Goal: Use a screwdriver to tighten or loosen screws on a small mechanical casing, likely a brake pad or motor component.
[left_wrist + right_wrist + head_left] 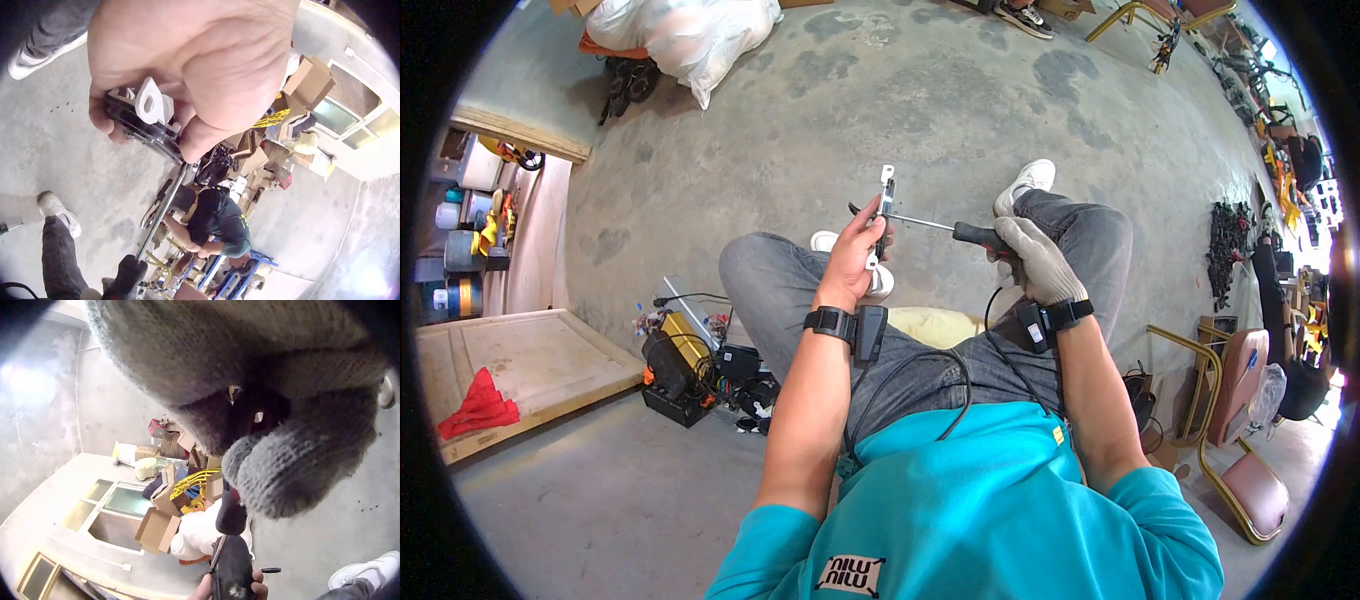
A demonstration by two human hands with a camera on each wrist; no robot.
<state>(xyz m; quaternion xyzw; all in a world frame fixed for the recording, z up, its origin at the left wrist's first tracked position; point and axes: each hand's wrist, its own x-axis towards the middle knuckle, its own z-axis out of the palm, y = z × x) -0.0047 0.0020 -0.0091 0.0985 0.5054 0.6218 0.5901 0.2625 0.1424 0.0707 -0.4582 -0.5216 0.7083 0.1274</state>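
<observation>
The bare left hand point(856, 258) is gripping a narrow black part point(147, 132), its thumb pressing one side and its curled fingers wrapping the other, so the part is lying between them and sticking out past both ends of the grasp. The part's body is looking dark and glossy along one edge, and white tabs are showing at its two ends; the near tab point(150, 103) is rounding off at the tip and carrying an oblong hole. A short black stub point(270, 570) is jutting out beyond the left fingers. To the right of that hand, the gloved right hand point(1040, 262) is closing its fingers around the handle of a screwdriver point(973, 236), which is showing a black grip with touches of red and a straight, shiny metal shaft. The shaft is spanning the gap between the hands, its end reaching the part's edge just beside the left thumb; whether it is sitting in a screw is too small to tell. Below the hands, knees in grey jeans point(772, 280) are bending outward. Farther off, left of and below the left hand, a yellow-and-black device point(685, 345) is standing on the concrete floor point(800, 130). Well beyond the left hand, a white plastic bag point(690, 40) is bulging, and another person point(215, 219) in dark clothes is staying low near blue frames.
</observation>
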